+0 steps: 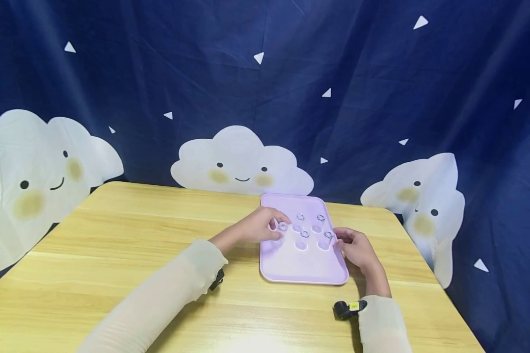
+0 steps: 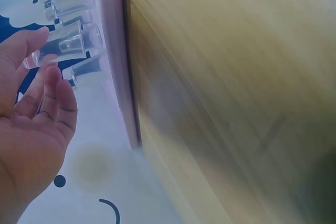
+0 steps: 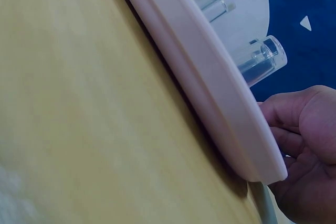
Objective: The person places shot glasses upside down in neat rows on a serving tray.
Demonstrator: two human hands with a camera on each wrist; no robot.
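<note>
A lilac tray (image 1: 303,268) lies flat on the table, with several small clear plastic cups standing upside down on it, among them a front-row cup (image 1: 302,244). My left hand (image 1: 259,226) pinches another clear cup (image 2: 65,45) by its narrow end between thumb and fingers, over the tray's left side. Its wide rim faces down, close over the tray. My right hand (image 1: 357,247) touches the tray's right rim with bent, relaxed fingers (image 3: 281,109). The nearest cup (image 3: 262,59) stands just inside that rim, apart from the fingers.
The wooden table (image 1: 159,215) has a rounded back edge against a blue curtain (image 1: 247,88) printed with clouds and triangles. Each wrist wears a black camera, the right camera (image 1: 349,309) showing clearly below the tray.
</note>
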